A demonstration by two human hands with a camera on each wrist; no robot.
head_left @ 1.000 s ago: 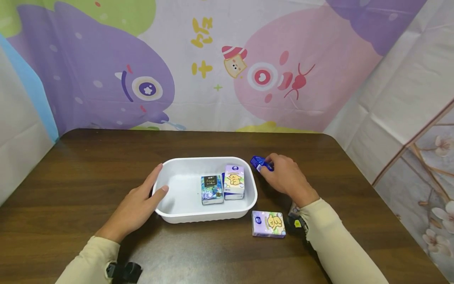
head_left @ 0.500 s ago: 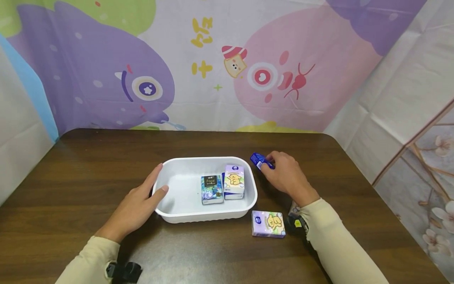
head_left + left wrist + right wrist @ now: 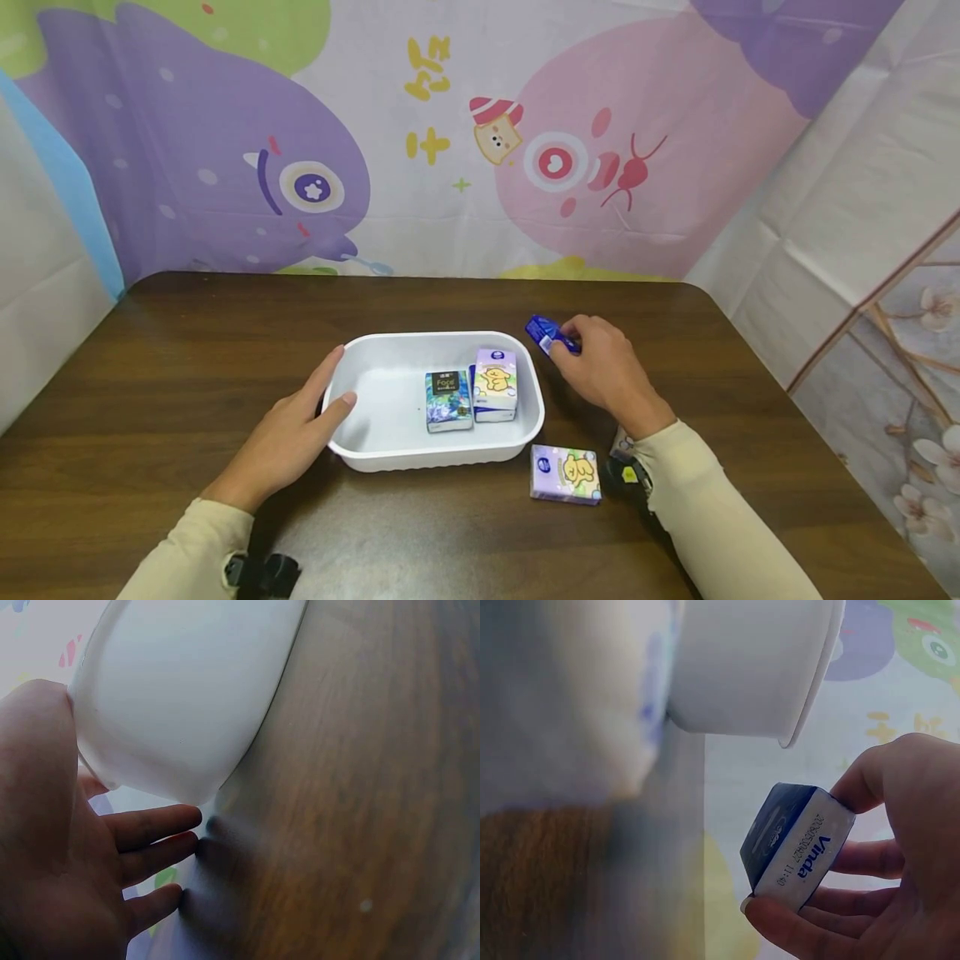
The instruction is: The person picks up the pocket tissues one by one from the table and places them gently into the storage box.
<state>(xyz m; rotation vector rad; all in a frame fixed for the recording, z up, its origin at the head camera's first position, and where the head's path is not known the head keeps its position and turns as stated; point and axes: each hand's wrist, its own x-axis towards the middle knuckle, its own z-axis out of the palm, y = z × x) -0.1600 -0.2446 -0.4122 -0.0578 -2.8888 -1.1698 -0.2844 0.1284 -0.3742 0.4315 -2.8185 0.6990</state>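
Note:
My left hand (image 3: 281, 442) holds the left end of a white plastic basin (image 3: 435, 457), its thumb over the rim and its other fingers outside. In the left wrist view three fingers (image 3: 154, 864) reach out straight beneath the basin's wall. My right hand (image 3: 606, 362) pinches a small dark-blue pocket tissue pack (image 3: 799, 851) between thumb and fingers, just off the basin's back right corner. "Vinda" is printed on the white end. Inside the basin, a blue-green tissue pack (image 3: 448, 402) lies beside a purple bear-print tissue pack (image 3: 495, 379), which sits on another pack.
Another purple bear-print tissue pack (image 3: 566, 473) lies on the brown wooden table (image 3: 390, 533), in front of the basin's right corner. Behind my right wrist, one more pack (image 3: 622, 442) is mostly hidden. A printed cartoon curtain (image 3: 442, 217) hangs along the table's back edge.
My right hand has shifted slightly up and away with the blue tissue pack. The loose purple pack has slid a touch left. My left hand and the basin have stayed put.

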